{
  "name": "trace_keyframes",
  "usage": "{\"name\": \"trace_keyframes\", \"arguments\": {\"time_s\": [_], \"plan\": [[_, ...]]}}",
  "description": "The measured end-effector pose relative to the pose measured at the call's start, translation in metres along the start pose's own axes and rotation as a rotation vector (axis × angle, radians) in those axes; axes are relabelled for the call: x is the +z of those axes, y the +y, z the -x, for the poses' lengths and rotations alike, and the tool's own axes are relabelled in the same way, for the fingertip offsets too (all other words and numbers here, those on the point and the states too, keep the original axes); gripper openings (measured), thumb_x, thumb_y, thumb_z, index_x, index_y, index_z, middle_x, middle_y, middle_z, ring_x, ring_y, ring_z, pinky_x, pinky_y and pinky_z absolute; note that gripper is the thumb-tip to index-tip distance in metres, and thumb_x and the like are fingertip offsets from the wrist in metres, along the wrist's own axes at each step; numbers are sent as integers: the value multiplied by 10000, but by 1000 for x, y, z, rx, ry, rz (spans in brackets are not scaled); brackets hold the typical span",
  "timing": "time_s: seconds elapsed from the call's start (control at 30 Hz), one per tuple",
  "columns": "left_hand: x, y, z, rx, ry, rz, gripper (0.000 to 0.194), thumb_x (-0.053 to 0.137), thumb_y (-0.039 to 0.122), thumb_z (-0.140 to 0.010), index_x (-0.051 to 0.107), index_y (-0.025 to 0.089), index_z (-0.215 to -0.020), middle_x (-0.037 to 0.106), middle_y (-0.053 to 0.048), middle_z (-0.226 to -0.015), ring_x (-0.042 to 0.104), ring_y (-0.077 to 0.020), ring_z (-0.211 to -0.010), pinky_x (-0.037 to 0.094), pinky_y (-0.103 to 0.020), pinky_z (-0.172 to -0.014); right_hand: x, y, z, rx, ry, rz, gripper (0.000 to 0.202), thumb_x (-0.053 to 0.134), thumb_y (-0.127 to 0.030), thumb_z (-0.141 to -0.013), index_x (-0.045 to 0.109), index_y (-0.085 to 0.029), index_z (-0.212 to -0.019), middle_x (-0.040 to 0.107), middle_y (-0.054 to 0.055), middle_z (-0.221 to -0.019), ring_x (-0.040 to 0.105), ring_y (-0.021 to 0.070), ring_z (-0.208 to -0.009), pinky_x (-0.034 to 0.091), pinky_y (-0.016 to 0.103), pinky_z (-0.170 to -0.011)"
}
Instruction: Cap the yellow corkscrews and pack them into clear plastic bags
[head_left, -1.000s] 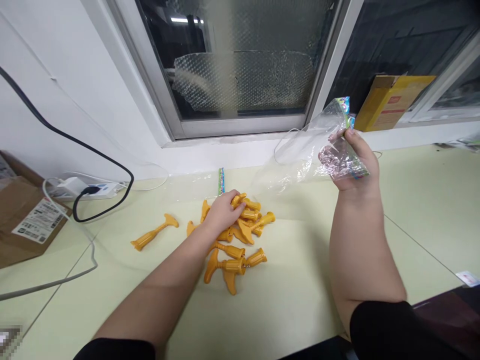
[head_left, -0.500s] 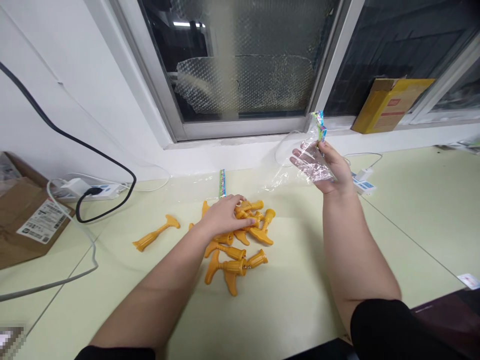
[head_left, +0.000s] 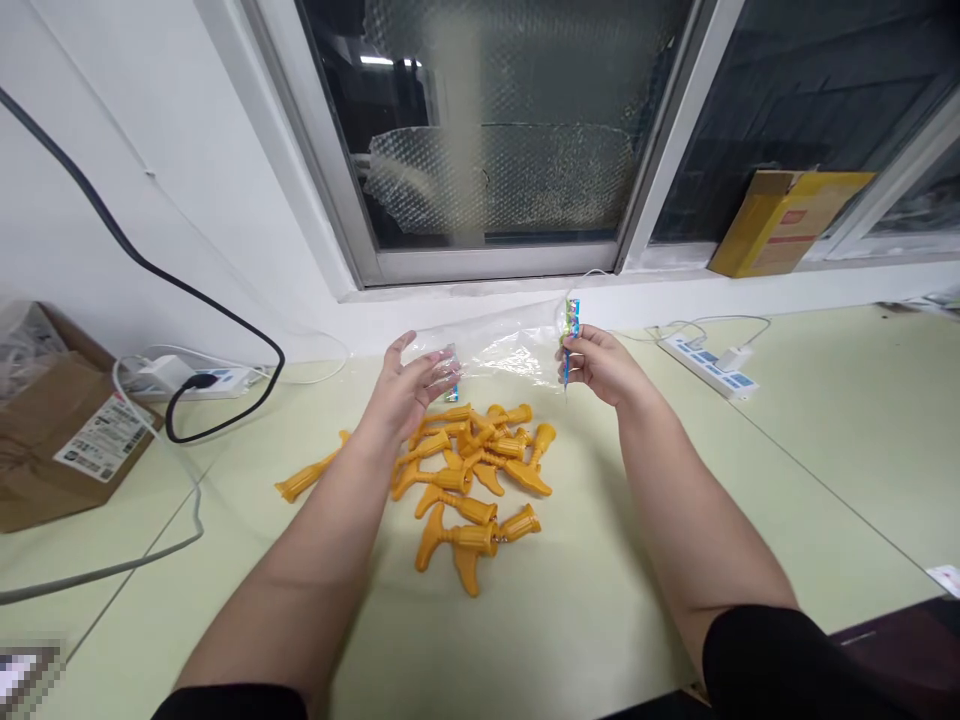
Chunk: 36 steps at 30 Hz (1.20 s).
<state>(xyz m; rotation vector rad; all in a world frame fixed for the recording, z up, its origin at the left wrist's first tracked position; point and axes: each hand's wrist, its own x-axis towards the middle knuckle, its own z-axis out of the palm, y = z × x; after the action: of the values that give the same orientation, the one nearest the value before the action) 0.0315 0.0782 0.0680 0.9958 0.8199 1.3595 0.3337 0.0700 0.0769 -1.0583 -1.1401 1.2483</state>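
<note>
A clear plastic bag (head_left: 502,345) with a printed blue-and-green header strip is stretched sideways above the table. My right hand (head_left: 600,365) pinches it at that printed end. At the bag's other end is my left hand (head_left: 409,390), fingers apart; whether they touch the film I cannot tell. Below lies a pile of yellow plastic T-handled pieces (head_left: 480,455), some showing small metal parts at the open end. One more such piece (head_left: 304,480) lies apart to the left, partly behind my left forearm. Behind my left fingers shows another printed strip (head_left: 451,390), lying on the table.
On the left stand an open cardboard box (head_left: 67,440) and a power strip (head_left: 225,382) with black and white cables. Another power strip (head_left: 709,365) lies at the back right. A yellow carton (head_left: 787,225) leans against the window. A dark object (head_left: 907,650) sits at the lower right.
My left hand has lifted off the yellow pile to the bag's left end. My right hand has come down and left with the bag, which is now drawn out sideways.
</note>
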Motion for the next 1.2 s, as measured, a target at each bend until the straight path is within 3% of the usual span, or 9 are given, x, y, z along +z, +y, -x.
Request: {"name": "trace_keyframes", "arguments": {"time_s": [0.13, 0.27, 0.4, 0.57, 0.67, 0.77, 0.9, 1.07, 1.2], "plan": [[-22, 3, -10, 47, 44, -120, 951, 841, 169, -706, 300, 343, -1469, 748, -25, -1058, 736, -125, -778, 621, -320, -846, -6, 13, -8, 29, 4, 76, 406, 818, -347, -662, 556, -227, -947, 647, -45, -742, 604, 117, -636, 530, 276, -623], [-37, 13, -4, -144, -247, -338, 802, 854, 184, -697, 514, 328, -1409, 648, -98, -1362, 744, -137, -844, 638, -309, -825, -9, 22, -11, 43, 96, 103, 535, 805, -321, -649, 458, -272, -1054, 626, -89, -729, 629, 135, -629, 537, 310, -647], [-47, 18, -1, -170, -391, -375, 644, 830, 251, -749, 623, 339, -1353, 531, -92, -1539, 732, -126, -825, 650, -303, -759, -11, 23, -8, 81, -74, 54, 566, 771, -302, -691, 401, -313, -1120, 604, -114, -730, 695, 176, -672, 571, 382, -736], [-52, 12, -8, -138, -362, -225, 483, 805, 429, -790, 703, 253, -1228, 625, -139, -1442, 693, -325, -1185, 627, -476, -921, -12, 21, -2, 63, -328, 108, 450, 729, -257, -760, 496, -331, -1138, 600, -100, -749, 654, 138, -687, 541, 309, -727], [-50, 10, -10, -130, -249, -313, 433, 863, 400, -749, 757, 206, -1121, 681, -127, -1364, 723, -293, -1121, 611, -453, -977, -10, 22, -3, 66, -441, 209, 274, 713, -241, -786, 642, -266, -1050, 647, -38, -824, 653, 138, -778, 516, 277, -734], [-50, 11, -10, -150, -221, -451, 591, 903, 356, -708, 727, 221, -1255, 777, -89, -1070, 759, -245, -985, 635, -380, -909, -8, 24, -4, 23, -405, 254, 211, 718, -228, -776, 709, -224, -987, 687, 8, -924, 658, 155, -861, 506, 277, -755], [-52, 19, -7, -131, -280, -558, 827, 877, 370, -736, 561, 240, -1489, 763, -56, -846, 766, -278, -980, 642, -330, -776, -10, 25, -5, 24, -382, 312, 245, 721, -195, -735, 743, -202, -979, 686, -2, -857, 602, 119, -733, 474, 254, -681], [-52, 22, -3, -22, -238, -565, 947, 861, 347, -747, 429, 259, -1585, 762, -107, -1084, 761, -265, -951, 648, -350, -799, -9, 20, -1, 37, -276, 227, 431, 761, -210, -730, 717, -261, -1155, 713, 12, -1021, 607, 109, -752, 498, 237, -659], [-51, 15, -8, 132, -172, -473, 933, 856, 293, -751, 411, 377, -1567, 474, -118, -1576, 741, -210, -1013, 631, -398, -940, -3, 18, 1, 36, -369, 151, 535, 808, -237, -730, 664, -308, -1241, 725, 34, -1058, 669, 152, -785, 556, 283, -669]]}}
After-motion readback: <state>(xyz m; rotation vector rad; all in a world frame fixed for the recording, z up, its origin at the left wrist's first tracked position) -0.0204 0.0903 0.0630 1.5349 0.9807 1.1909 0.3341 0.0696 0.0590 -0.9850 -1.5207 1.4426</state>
